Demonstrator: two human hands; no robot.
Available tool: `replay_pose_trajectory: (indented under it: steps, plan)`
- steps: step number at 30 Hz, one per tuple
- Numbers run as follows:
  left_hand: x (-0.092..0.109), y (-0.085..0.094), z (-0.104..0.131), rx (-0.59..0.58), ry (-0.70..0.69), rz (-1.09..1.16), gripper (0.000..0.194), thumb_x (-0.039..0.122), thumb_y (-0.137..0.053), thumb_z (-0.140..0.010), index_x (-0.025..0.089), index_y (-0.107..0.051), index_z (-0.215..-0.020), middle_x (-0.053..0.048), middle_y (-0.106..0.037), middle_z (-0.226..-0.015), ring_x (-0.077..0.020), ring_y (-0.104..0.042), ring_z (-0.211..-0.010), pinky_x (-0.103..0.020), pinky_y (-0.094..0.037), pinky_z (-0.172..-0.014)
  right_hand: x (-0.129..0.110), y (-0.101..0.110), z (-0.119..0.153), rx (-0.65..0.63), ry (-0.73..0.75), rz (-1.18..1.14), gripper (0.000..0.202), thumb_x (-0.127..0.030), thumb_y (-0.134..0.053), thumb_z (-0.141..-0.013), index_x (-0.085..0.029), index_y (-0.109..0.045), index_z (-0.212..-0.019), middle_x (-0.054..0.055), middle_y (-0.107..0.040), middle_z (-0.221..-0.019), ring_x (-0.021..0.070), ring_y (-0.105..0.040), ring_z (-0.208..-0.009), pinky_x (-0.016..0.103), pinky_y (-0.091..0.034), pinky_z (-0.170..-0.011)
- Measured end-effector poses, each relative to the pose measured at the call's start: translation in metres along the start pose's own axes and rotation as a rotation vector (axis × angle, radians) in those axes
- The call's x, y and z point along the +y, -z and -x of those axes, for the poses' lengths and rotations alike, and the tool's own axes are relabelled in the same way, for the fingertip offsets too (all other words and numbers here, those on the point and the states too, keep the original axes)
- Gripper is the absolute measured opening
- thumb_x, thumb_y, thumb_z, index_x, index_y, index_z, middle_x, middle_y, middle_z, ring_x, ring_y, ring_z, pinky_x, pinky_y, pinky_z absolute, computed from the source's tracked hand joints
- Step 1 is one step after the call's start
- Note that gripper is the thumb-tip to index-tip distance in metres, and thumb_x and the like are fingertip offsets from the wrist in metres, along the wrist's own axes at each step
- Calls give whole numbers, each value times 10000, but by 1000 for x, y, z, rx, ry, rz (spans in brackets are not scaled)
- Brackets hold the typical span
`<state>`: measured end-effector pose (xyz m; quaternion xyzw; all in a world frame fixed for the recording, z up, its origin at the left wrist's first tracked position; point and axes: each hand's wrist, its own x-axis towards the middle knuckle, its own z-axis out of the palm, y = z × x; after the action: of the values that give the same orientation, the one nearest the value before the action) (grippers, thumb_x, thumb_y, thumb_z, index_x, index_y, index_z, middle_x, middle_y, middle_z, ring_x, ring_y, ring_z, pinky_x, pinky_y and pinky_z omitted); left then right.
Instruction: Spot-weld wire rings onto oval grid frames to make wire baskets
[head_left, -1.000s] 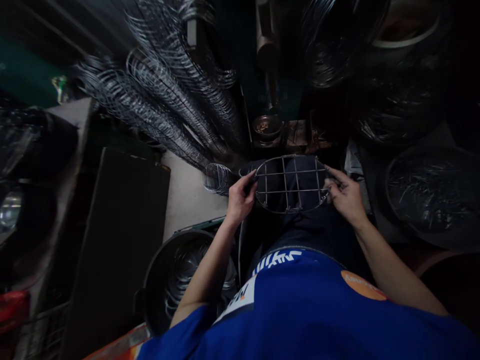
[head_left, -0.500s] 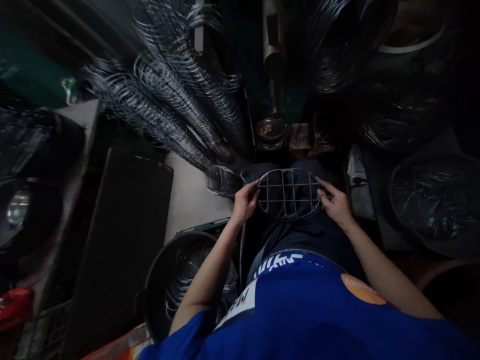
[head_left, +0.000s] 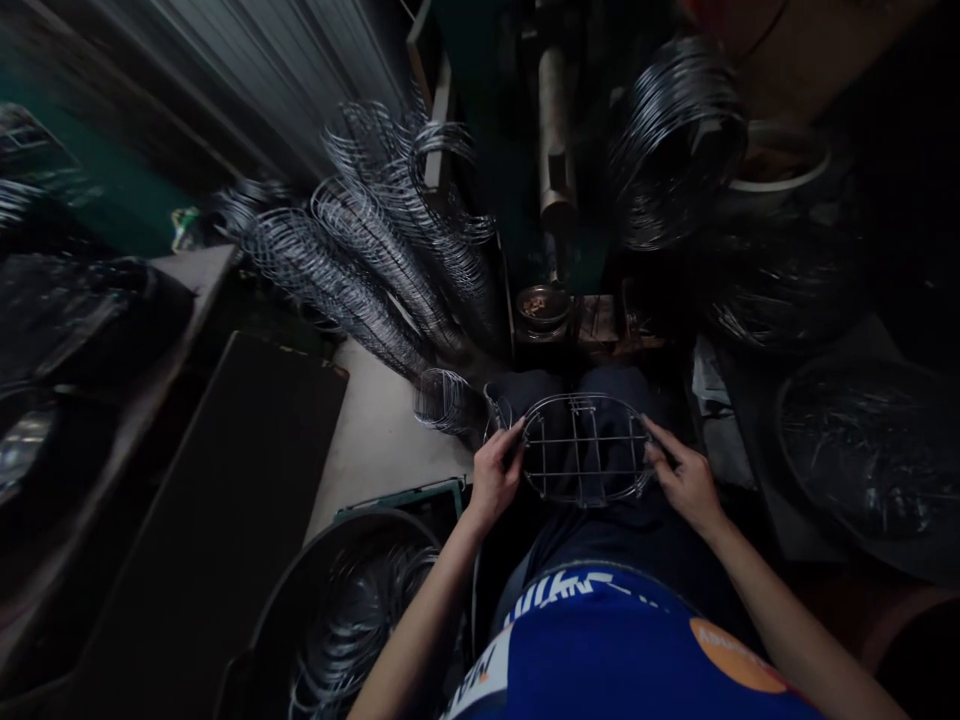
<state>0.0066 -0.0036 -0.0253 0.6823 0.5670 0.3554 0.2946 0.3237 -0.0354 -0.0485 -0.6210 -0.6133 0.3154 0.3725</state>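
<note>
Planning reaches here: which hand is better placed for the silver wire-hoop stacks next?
Probably the left hand, nearer the stacks, though it and the right hand hold the oval metal grid.

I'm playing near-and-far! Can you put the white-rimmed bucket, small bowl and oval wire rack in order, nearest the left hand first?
1. Oval wire rack: in the left hand.
2. Small bowl: ahead.
3. White-rimmed bucket: farther ahead, right.

Rack (head_left: 586, 440): bare metal wire, dull sheen. Coil (head_left: 679, 150): metal, glossy. Shirt (head_left: 600, 660): cloth, matt. Trousers (head_left: 622, 540): cloth, matt. Board (head_left: 217, 510): matt, smooth.
</note>
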Motion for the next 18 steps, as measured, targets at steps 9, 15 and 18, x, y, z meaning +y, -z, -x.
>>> replay_pose_trajectory:
  steps: [9,15,18]
  plan:
    - [30,68,-38,74,13,-64,351,276,-632,-913,204,-704,-1249,-70,-725,-921,-165,-671,-794,-264,-562,-716,-17,29,-37,-6,14,72,339,-395,-576,-982,-240,-732,-1241,75,-737,-1225,251,-703,-1112,407,-570,-991]
    - [126,92,-40,438,125,671,293,283,-673,-891,190,-736,-1162,28,-562,-633,-33,-373,-443,-143,-308,-416,-93,41,-70,-53,78,-175,539,-441,-592,-985,-310,-512,-1502,90,-634,-1309,197,-704,-965,306,-616,-726]
    - [135,67,-41,337,281,838,308,313,-691,-875,221,-737,-1165,7,-600,-717,-30,-380,-477,-141,-302,-420,-116,30,-67,-126,116,-268,573,-445,-553,-1003,-322,-439,-1551,91,-611,-1306,149,-697,-815,281,-613,-649]
